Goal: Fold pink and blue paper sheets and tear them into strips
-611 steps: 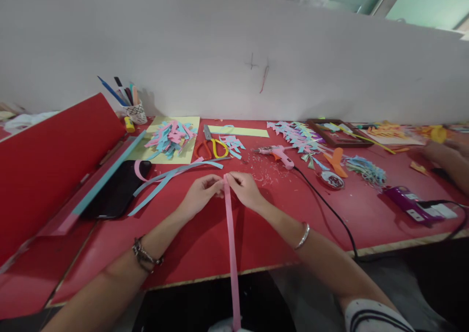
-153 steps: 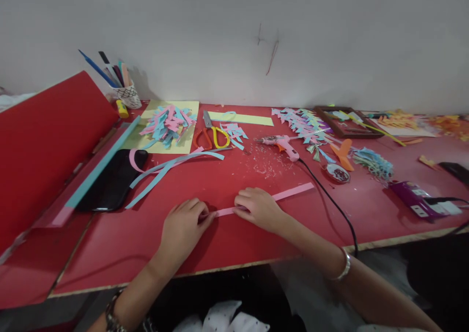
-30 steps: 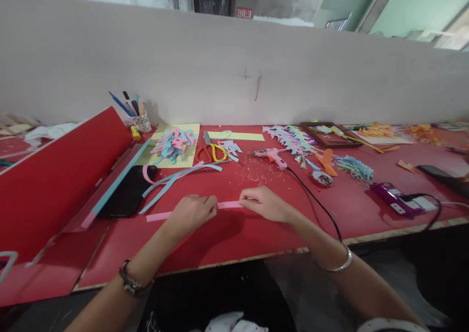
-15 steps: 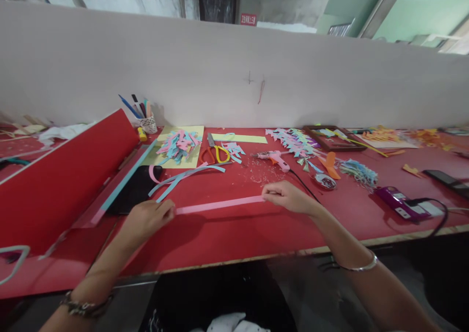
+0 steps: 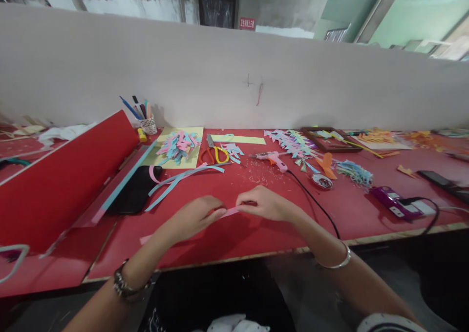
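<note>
A pink paper strip (image 5: 230, 211) runs between my two hands above the red tabletop. My left hand (image 5: 200, 216) pinches it, and the strip's far end shows beyond my left wrist. Close by on the right, my right hand (image 5: 262, 202) pinches the strip near its other end. Behind my left hand lie loose blue strips (image 5: 176, 181) and a black flat object (image 5: 134, 190). Scissors (image 5: 214, 152) with red and yellow handles rest farther back, beside a heap of pink and blue paper pieces (image 5: 179, 146) on a yellow sheet.
A pink glue gun (image 5: 273, 159) lies behind my right hand, its black cord trailing to the table's front edge. A tall red board (image 5: 66, 180) leans at the left. A purple power box (image 5: 394, 202) and a phone (image 5: 439, 179) are at the right.
My hands have come together: the left moved right along the strip and the right moved left. The stretch of pink strip between them is now short.
</note>
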A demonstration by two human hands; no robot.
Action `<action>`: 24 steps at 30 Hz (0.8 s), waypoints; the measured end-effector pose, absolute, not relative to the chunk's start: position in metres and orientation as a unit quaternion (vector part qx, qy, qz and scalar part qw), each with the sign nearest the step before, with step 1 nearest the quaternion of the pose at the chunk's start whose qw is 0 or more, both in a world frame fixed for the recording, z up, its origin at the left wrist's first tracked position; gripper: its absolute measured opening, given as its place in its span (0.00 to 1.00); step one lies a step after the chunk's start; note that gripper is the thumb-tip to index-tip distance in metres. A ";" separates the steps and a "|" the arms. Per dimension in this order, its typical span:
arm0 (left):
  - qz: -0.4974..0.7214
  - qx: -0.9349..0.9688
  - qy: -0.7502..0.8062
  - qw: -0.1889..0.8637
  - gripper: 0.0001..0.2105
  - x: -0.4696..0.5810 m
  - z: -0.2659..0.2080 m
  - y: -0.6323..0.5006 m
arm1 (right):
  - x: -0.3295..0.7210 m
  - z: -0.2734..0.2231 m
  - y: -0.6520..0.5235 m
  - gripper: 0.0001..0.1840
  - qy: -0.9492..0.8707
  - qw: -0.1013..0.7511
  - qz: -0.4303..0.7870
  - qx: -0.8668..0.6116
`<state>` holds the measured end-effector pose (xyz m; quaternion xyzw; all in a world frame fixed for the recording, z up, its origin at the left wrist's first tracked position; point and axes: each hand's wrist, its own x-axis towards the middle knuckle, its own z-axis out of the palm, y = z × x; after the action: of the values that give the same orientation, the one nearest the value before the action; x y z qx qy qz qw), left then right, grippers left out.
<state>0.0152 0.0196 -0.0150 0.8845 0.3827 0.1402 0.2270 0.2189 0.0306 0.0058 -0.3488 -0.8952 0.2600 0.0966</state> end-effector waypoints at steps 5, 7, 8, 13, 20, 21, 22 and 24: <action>0.121 0.857 0.410 0.287 0.18 0.020 -0.018 0.020 | 0.222 0.000 0.029 0.12 -0.906 0.070 0.178 -0.377; 0.132 0.853 0.417 0.287 0.18 0.023 -0.020 0.021 | 0.219 -0.003 0.025 0.10 -0.913 0.079 0.121 -0.382; 0.138 0.851 0.420 0.284 0.18 0.025 -0.021 0.021 | 0.216 -0.005 0.023 0.10 -0.915 0.088 0.098 -0.381; 0.149 0.850 0.423 0.277 0.18 0.031 -0.022 0.020 | 0.199 -0.013 0.018 0.06 -0.906 0.138 0.074 -0.392; 0.152 0.857 0.427 0.245 0.17 0.028 -0.022 0.018 | 0.202 -0.020 0.025 0.06 -0.893 0.175 0.053 -0.411; 0.154 0.858 0.427 0.239 0.17 0.025 -0.023 0.018 | 0.206 -0.021 0.026 0.06 -0.890 0.175 0.046 -0.419; 0.154 0.860 0.425 0.237 0.17 0.022 -0.024 0.019 | 0.211 -0.022 0.028 0.06 -0.886 0.173 0.040 -0.429; 0.152 0.861 0.418 0.248 0.17 0.012 -0.026 0.020 | 0.225 -0.023 0.030 0.06 -0.875 0.168 0.031 -0.453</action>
<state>0.0124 0.0202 -0.0257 0.8609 0.4176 0.1522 0.2475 0.2253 0.0303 -0.0231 -0.4533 -0.8748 0.0315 0.1682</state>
